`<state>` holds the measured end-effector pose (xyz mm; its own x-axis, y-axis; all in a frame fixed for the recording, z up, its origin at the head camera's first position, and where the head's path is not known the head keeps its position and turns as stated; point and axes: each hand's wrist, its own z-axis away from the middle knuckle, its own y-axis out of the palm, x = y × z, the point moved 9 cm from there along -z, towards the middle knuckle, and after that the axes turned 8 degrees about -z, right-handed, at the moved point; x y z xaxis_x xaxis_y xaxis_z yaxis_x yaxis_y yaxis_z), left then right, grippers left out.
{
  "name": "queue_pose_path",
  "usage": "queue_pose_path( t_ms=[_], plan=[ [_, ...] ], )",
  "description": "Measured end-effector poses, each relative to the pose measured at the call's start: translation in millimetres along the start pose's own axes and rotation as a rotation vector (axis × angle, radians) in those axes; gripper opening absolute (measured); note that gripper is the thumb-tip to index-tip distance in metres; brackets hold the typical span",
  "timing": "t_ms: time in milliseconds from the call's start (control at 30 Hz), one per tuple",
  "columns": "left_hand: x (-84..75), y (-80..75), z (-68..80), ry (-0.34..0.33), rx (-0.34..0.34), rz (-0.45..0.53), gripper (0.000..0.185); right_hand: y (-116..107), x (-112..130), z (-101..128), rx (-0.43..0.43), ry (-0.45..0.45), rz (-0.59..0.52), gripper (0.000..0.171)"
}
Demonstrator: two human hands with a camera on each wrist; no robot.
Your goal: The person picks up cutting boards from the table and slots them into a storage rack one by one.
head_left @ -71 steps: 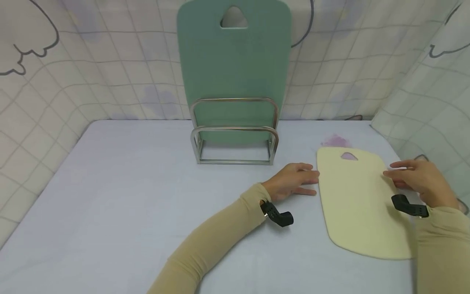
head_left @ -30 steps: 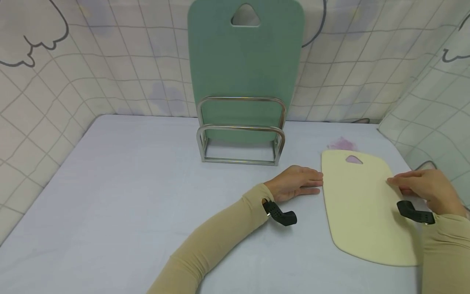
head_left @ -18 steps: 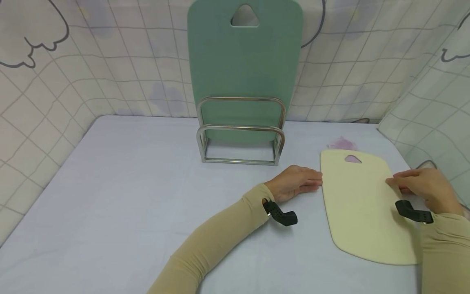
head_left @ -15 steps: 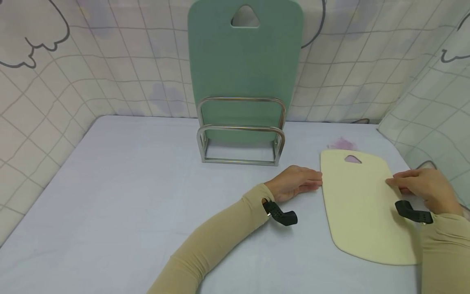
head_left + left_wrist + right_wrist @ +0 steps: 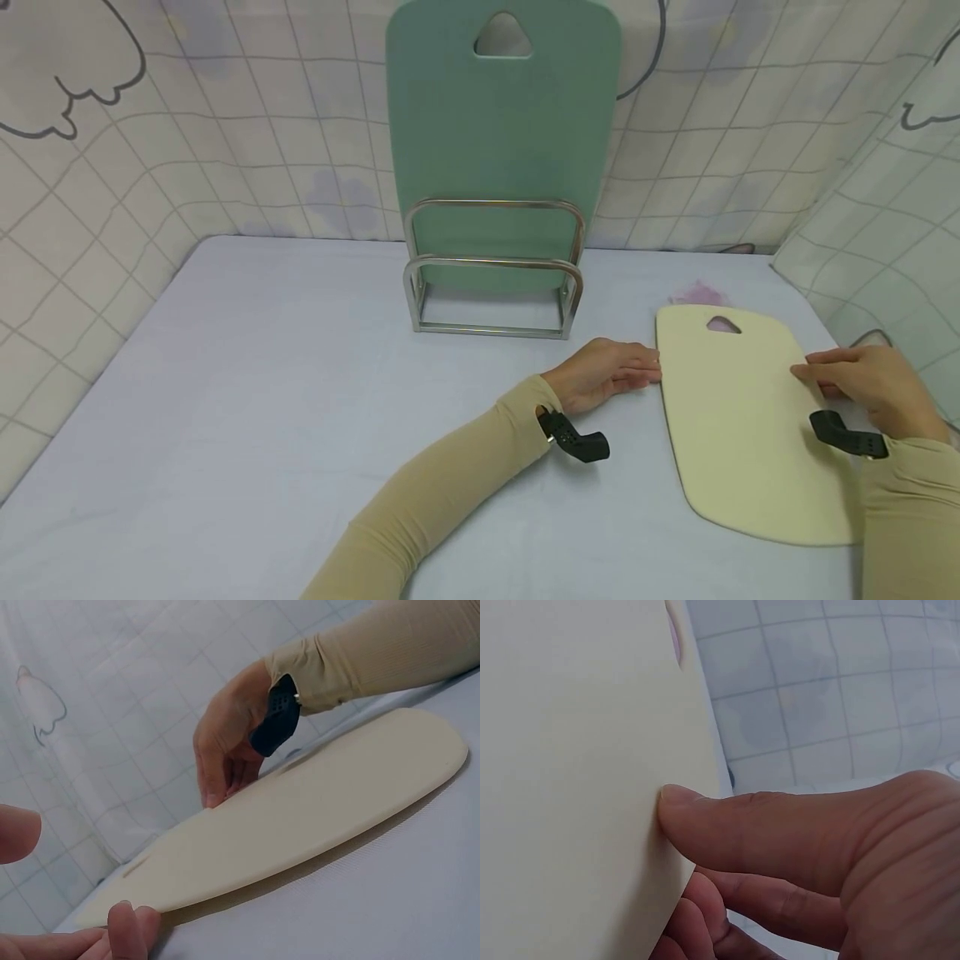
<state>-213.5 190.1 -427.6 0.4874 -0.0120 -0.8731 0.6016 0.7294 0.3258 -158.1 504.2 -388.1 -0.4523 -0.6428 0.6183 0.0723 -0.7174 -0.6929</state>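
Observation:
A cream cutting board (image 5: 742, 417) lies on the white-covered table at the right, its handle hole towards the back. My right hand (image 5: 873, 383) pinches the board's right edge; in the right wrist view the thumb (image 5: 705, 825) presses on top and the curled fingers (image 5: 697, 915) are under the edge. At the opposite edge, my left hand (image 5: 603, 373) has its fingertips touching the board. The left wrist view has the left thumb (image 5: 16, 834) apart from the board, and a dark shadow below the board's near edge.
A green cutting board (image 5: 502, 125) stands upright in a metal rack (image 5: 491, 262) at the back centre. Grid-patterned cloth (image 5: 300, 150) hangs behind and along the sides. A pink stain (image 5: 700, 293) marks the table cover just behind the cream board.
My left fingers, spread earlier, have come together against the board's left edge. The right hand stays at the right edge. The head view has shifted slightly; the green board and rack have not moved.

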Motion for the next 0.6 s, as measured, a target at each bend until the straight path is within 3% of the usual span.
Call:
queue_pose_path(
  t_ms=[233,600],
  plan=[
    [-0.8,3.2,1.7,0.010,0.018,-0.028,0.036,3.8,2.6,-0.8,0.053,-0.026,-0.021,0.077],
    [-2.8,9.5,4.7,0.011,0.040,-0.062,0.036,7.6,-0.3,-3.0,0.096,0.010,-0.087,0.075]
  ],
)
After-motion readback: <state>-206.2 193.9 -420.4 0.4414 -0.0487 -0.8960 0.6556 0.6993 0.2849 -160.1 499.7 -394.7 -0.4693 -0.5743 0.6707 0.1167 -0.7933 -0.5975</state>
